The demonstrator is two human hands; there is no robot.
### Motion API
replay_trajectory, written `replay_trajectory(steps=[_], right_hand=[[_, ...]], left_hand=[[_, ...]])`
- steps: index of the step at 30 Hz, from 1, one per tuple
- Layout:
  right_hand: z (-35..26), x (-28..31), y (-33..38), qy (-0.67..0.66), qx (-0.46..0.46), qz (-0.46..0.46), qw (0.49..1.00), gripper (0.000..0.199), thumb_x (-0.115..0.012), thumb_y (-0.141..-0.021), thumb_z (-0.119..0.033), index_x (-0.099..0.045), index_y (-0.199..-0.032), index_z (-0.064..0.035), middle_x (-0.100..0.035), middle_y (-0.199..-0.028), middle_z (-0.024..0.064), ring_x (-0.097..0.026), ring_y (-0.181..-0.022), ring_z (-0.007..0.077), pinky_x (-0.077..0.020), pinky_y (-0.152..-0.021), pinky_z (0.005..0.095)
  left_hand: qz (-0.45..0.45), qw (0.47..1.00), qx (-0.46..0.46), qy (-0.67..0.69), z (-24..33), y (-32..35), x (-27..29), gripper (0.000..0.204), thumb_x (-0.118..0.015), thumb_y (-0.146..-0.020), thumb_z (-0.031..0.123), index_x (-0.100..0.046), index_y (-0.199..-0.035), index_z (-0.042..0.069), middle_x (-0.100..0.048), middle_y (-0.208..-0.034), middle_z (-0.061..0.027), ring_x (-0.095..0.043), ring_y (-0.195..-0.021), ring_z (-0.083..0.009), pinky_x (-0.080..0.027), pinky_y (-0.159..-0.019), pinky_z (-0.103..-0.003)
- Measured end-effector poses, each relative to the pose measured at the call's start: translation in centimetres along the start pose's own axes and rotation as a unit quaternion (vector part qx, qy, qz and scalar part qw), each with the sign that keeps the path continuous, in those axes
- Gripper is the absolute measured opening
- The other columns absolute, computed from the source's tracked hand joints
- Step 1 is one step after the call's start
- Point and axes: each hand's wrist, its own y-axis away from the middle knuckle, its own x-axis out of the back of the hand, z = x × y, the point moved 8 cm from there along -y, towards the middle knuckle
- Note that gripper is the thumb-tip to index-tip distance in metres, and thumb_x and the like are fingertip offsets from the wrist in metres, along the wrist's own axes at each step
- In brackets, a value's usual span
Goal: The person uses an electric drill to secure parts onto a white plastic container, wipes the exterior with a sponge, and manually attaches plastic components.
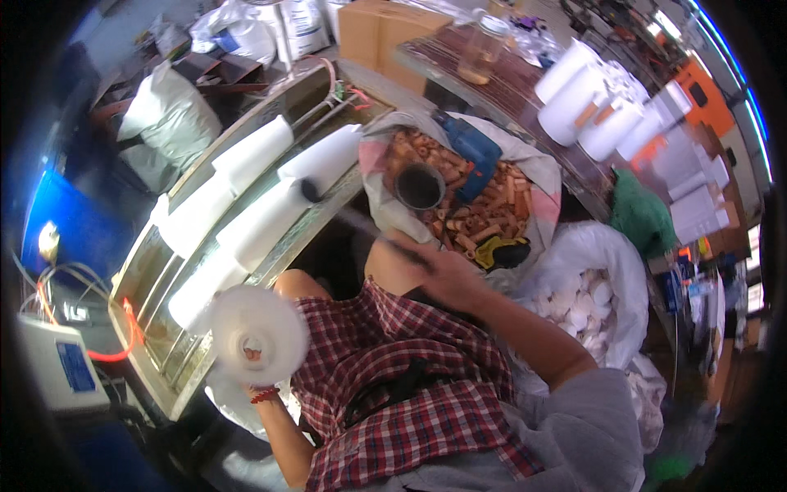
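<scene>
My left hand (257, 389), mostly hidden, holds up a whitish translucent plastic cylinder (284, 328), its round end turned up. A small reddish-brown bit shows in the hole at its centre. My right hand (451, 279) is closed round the dark handle of a hammer-like tool (407, 251), raised in front of my knees. Motion smears its shaft, which points toward a dark blurred end (310, 190) over the white rolls. Just beyond that hand stands a sack (379, 201) full of short reddish-brown tubes (484, 225).
Several white rolls (262, 221) lie in a wooden-sided trough (131, 287) at left. A blue power tool (474, 156) and a dark cup (420, 187) rest on the tubes. At right are a bag of white pieces (586, 307) and a table (508, 90) with a jar (484, 49).
</scene>
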Motion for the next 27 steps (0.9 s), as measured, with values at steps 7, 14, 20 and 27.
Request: replay_trajectory(steps=[7,14,20,27], right_hand=[[12.1,17.3,11.0,0.261,-0.137,0.232,0.927,0.033,-0.057,-0.088,-0.023,-0.055,-0.118,-0.01,-0.064,-0.101,0.0178,-0.06,-0.093,0.0361,-0.0466,-0.076,0.0413],[19.3,22.5,10.6,0.449,-0.116,0.202,0.862,0.046,-0.061,-0.08,-0.013,-0.051,-0.125,-0.013,-0.059,-0.092,0.0163,-0.06,-0.082,0.0352,-0.0475,-0.07,0.0422],[22.5,20.5,7.6,0.508,-0.069,0.174,0.84,0.049,-0.06,-0.078,-0.01,-0.051,-0.126,-0.0172,-0.054,-0.096,0.0118,-0.056,-0.089,0.0324,-0.0473,-0.07,0.0417],[25.4,21.5,6.8,0.551,-0.087,0.175,0.812,0.043,-0.06,-0.077,-0.017,-0.055,-0.12,-0.0161,-0.053,-0.1,0.0092,-0.054,-0.096,0.0291,-0.0448,-0.074,0.045]], left_hand=[[-0.057,0.821,-0.384,-0.418,8.6,8.6,-9.5,0.012,-0.067,-0.08,0.006,-0.057,-0.085,0.003,-0.055,-0.078,-0.0011,-0.049,-0.069,-0.0069,-0.04,-0.062,-0.022],[-0.072,0.749,-0.443,-0.488,8.2,13.2,-13.1,0.03,-0.077,-0.072,0.021,-0.056,-0.083,0.003,-0.062,-0.072,-0.0045,-0.058,-0.065,-0.01,-0.046,-0.059,-0.025],[-0.094,0.78,-0.41,-0.464,6.5,13.8,-13.4,0.028,-0.076,-0.072,0.019,-0.056,-0.083,0.002,-0.063,-0.073,-0.0053,-0.06,-0.066,-0.0105,-0.047,-0.06,-0.025],[-0.107,0.827,-0.346,-0.43,5.4,14.5,-13.6,0.022,-0.072,-0.076,0.014,-0.055,-0.085,0.003,-0.061,-0.077,-0.0008,-0.055,-0.071,-0.0074,-0.045,-0.063,-0.023]])
